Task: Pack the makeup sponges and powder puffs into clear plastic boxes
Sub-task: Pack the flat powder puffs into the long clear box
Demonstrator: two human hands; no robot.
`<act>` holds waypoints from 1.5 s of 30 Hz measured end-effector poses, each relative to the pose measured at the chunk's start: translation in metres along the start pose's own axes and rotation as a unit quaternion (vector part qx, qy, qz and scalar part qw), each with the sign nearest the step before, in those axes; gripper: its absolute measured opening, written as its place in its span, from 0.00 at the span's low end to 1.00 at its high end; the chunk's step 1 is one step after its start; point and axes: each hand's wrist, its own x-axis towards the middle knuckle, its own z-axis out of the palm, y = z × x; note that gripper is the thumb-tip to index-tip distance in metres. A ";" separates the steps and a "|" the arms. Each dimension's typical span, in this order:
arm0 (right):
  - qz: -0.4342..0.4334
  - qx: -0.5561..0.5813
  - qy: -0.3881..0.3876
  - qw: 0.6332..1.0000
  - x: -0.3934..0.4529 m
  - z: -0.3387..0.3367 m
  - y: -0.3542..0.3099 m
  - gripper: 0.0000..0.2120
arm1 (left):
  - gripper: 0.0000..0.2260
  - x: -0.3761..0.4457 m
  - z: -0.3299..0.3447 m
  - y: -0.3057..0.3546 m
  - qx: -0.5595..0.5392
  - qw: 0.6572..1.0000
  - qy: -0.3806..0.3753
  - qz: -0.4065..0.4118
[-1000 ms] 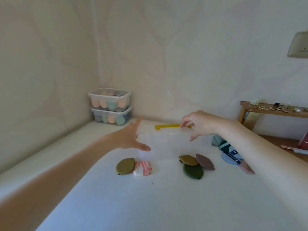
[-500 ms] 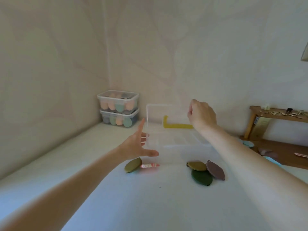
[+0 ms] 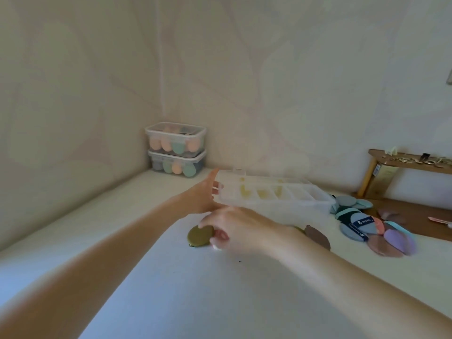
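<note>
A clear plastic box [image 3: 276,200] with several compartments lies open mid-table, its lid folded back toward the wall. My left hand [image 3: 204,193] grips the box's left end. My right hand [image 3: 234,228] is down in front of the box, fingers curled over a pink-and-white puff [image 3: 218,234] that is mostly hidden. One fingertip touches the olive puff [image 3: 200,236] beside it. A brown puff [image 3: 318,237] lies behind my right wrist. Whether the fingers have closed on a puff is blurred.
Two lidded clear boxes [image 3: 176,149] filled with coloured sponges are stacked in the far left corner. A heap of puffs [image 3: 374,228] in blue, teal, pink and lilac lies at the right. A wooden shelf [image 3: 411,165] stands at the far right by the wall.
My right hand left the box lid and came down to the puffs in front of the box. The lid went from upright to folded back. My left hand stayed on the box's left end.
</note>
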 end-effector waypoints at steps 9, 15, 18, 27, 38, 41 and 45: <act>0.022 -0.032 -0.127 0.991 -0.004 -0.002 -0.002 0.15 | 0.50 -0.007 0.003 -0.003 0.011 1.000 0.017 -0.012; 0.100 -0.050 -0.101 0.989 -0.035 -0.045 0.016 0.09 | 0.48 -0.021 0.013 -0.006 -0.024 0.999 0.043 -0.011; 0.146 0.077 0.086 0.982 -0.029 -0.067 0.027 0.09 | 0.47 -0.028 0.018 -0.006 -0.025 0.998 0.057 -0.006; 0.273 0.079 0.194 0.939 0.027 -0.027 0.014 0.09 | 0.46 -0.033 0.017 0.007 0.061 0.996 0.065 0.009; 0.238 0.200 0.054 0.949 0.021 -0.028 0.020 0.11 | 0.21 -0.025 0.006 0.009 0.168 0.985 0.021 0.013; 0.222 0.189 0.029 0.956 0.015 -0.033 0.020 0.12 | 0.22 -0.025 0.003 0.018 0.219 0.976 -0.005 0.014; 0.188 0.201 0.100 0.956 -0.007 -0.059 0.021 0.11 | 0.20 -0.026 0.002 0.022 0.235 0.972 -0.007 -0.007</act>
